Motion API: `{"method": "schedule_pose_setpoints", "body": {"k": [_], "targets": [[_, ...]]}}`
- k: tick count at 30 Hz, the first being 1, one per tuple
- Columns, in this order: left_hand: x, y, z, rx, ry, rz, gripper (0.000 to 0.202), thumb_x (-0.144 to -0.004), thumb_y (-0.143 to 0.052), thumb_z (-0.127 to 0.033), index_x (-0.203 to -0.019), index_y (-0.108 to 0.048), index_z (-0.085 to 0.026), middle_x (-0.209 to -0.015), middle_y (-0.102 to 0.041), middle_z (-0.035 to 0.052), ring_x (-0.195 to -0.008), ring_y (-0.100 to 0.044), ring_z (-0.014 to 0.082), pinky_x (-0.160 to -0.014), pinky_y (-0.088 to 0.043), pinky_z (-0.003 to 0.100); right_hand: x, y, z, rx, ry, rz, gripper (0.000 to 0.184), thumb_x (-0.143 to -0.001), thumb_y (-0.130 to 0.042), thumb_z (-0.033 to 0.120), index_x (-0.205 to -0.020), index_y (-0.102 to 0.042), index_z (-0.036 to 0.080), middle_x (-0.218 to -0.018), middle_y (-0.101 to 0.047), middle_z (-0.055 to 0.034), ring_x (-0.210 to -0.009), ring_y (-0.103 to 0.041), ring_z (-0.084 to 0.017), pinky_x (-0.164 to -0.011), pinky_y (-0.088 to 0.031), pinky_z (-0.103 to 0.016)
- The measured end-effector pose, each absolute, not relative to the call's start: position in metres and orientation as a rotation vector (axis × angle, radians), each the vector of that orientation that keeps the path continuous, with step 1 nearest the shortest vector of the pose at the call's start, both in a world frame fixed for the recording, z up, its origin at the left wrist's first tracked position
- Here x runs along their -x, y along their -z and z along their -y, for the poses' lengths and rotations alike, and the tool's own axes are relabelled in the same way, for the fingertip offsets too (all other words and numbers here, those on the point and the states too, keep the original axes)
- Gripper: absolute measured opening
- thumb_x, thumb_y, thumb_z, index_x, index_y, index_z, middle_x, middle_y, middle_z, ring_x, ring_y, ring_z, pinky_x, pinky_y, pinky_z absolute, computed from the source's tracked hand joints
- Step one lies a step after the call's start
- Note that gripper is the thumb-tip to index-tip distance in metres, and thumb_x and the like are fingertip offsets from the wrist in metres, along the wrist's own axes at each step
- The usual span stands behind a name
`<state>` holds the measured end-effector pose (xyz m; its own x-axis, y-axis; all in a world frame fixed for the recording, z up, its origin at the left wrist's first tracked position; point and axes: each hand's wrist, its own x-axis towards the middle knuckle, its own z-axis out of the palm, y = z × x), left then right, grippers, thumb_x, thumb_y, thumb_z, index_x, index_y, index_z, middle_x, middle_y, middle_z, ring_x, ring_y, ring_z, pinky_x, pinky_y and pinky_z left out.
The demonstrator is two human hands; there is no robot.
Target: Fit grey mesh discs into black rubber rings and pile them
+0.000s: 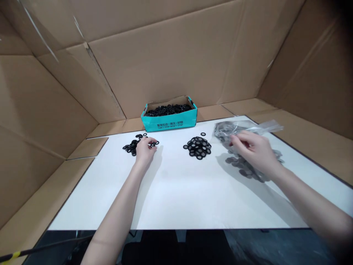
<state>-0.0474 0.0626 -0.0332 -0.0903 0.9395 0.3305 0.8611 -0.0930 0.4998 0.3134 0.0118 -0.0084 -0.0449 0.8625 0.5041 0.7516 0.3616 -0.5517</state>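
Cardboard walls (165, 66) around white table (168, 198)

Bright | soft shadows on white table (176, 198) | glints on plastic bag (266, 127) | upper-right corner dark

Tabletop (171, 198): cardboard panels (165, 55) stand behind it and to either side.
Open box (176, 124): at the back, near the middle, ring heap (168, 110) inside.
Left ring pile (131, 148): before the box's left end, the left hand (145, 148) over its right side.
Middle ring pile (198, 148): before the box's right end, between both hands; one lone ring (203, 134) just behind it.
Plastic bag (226, 129): right of the middle ring pile, the right hand (255, 149) over its front.
Loose discs (245, 172): before the bag, partly beneath that hand.
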Motion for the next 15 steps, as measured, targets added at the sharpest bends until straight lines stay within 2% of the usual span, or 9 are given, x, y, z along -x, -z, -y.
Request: {"method": "schedule_pose_setpoints", "body": {"k": [2, 4, 7, 11, 15], "targets": [[0.044, 0.034, -0.062, -2.023, -0.968, -1.932, 0.017, -0.071, -0.070, -0.016, -0.088, -0.072, -0.020, -0.095, -0.067, 0.0018, -0.064, -0.061, 0.0117, -0.073, -0.052, 0.028, -0.337, 0.020, -0.008, 1.545, -0.149, 1.818, 0.018, -0.085, -0.049, 0.024, -0.080, -0.066, 0.022, -0.083, -0.068, -0.0101, -0.069, -0.057, -0.022, -0.066, -0.040, -0.036], [0.040, 0.034, -0.062, -2.019, -0.997, -1.865, 0.016, -0.071, -0.072, -0.019, -0.087, -0.071, -0.019, -0.093, -0.067, 0.0019, -0.064, -0.061, 0.0115, -0.070, -0.052, 0.027, -0.355, 0.034, -0.007, 1.638, -0.113, 1.849, 0.023, -0.079, -0.048, 0.016, -0.088, -0.068, 0.022, -0.089, -0.070, -0.0104, -0.076, -0.060, -0.024, -0.069, -0.043, -0.037], [0.038, 0.035, -0.062, -2.021, -1.027, -1.805, 0.014, -0.073, -0.072, -0.021, -0.086, -0.071, -0.019, -0.092, -0.067, 0.0020, -0.063, -0.061, 0.0114, -0.070, -0.051, 0.027, -0.370, 0.052, -0.006, 1.735, 0.058, 1.884, 0.018, -0.080, -0.052, 0.020, -0.084, -0.070, 0.023, -0.091, -0.069, -0.0115, -0.091, -0.061, -0.029, -0.074, -0.045, -0.040], [0.037, 0.036, -0.061, -2.039, -1.045, -1.764, 0.010, -0.074, -0.071, -0.020, -0.084, -0.071, -0.019, -0.090, -0.066, 0.0017, -0.064, -0.060, 0.0117, -0.071, -0.050, 0.027, -0.369, 0.060, -0.008, 1.814, 0.218, 1.953, 0.018, -0.083, -0.061, 0.031, -0.086, -0.075, 0.021, -0.093, -0.068, -0.0139, -0.089, -0.057, -0.031, -0.075, -0.044, -0.043], [0.036, 0.036, -0.060, -2.044, -1.068, -1.746, 0.011, -0.074, -0.070, -0.016, -0.085, -0.071, -0.019, -0.089, -0.064, 0.0009, -0.063, -0.057, 0.0109, -0.071, -0.048, 0.027, -0.363, 0.058, -0.013, 1.933, 0.233, 2.004, 0.021, -0.083, -0.062, 0.035, -0.086, -0.078, 0.021, -0.096, -0.071, -0.0142, -0.089, -0.056, -0.032, -0.070, -0.042, -0.042]]}}
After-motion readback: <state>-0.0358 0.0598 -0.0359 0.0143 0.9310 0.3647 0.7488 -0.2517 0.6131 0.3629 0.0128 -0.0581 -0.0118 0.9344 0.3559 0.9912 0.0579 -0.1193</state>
